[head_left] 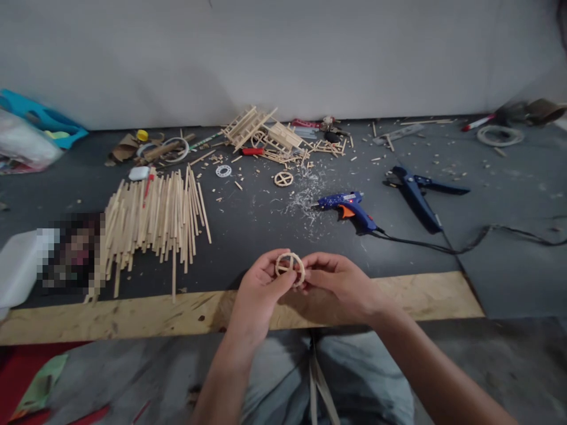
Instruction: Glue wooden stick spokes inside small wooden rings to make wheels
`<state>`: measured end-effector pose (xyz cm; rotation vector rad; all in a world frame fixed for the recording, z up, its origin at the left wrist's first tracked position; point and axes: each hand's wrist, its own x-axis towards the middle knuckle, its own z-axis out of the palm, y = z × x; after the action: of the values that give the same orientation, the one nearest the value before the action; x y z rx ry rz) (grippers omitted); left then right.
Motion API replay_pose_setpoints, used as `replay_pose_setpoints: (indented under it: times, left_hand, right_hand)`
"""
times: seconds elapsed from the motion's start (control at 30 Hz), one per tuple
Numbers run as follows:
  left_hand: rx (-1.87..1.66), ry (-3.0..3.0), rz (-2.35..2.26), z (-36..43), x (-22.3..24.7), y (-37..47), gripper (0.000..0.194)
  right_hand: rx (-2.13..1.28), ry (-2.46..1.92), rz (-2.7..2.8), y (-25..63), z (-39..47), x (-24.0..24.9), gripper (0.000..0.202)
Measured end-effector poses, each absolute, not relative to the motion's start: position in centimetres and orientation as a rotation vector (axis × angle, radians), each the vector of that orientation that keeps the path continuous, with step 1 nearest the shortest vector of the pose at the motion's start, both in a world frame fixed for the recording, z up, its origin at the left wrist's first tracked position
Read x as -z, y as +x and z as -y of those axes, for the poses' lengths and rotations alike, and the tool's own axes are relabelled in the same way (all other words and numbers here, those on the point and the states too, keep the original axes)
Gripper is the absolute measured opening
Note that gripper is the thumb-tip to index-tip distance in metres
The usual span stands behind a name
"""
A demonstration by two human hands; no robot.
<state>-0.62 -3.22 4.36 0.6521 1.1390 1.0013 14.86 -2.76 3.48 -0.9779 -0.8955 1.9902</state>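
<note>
A small spoked wooden wheel point(282, 270) is held up just above the front edge of the table. My left hand point(261, 289) grips its left side and lower rim, the thumb lying across the front. Fingers of my right hand point(339, 280) pinch the wheel's right rim. A second wooden wheel point(283, 179) with crossed spokes lies flat farther back. To its right a blue glue gun point(348, 203) with an orange trigger rests on its side, nozzle toward white glue strands. Whether any small piece is between my right fingertips is hidden.
Many thin wooden sticks point(155, 218) lie bundled at left. Wooden ladder-like models point(261, 133) and scraps stand by the wall. A blue cutter tool point(416, 195) lies at right, above the glue gun's black cord point(465, 245). A white perforated ring point(224, 171) sits mid-table.
</note>
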Motion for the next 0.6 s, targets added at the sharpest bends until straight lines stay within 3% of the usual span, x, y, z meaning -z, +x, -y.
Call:
replay_pose_setpoints:
  times: [0.47,0.6]
  left_hand:
    - [-1.095,0.610,-1.192,0.1,-3.1,-4.6,0.035]
    - [-1.138,0.566,-1.148,-0.9,-2.6,-5.4,0.028]
  right_hand:
    - [-1.632,-1.304,1.369,13.0,-4.4,-4.0,0.018]
    - [-1.758,-1.218,1.528,11.4,-7.1,-4.5,0.017]
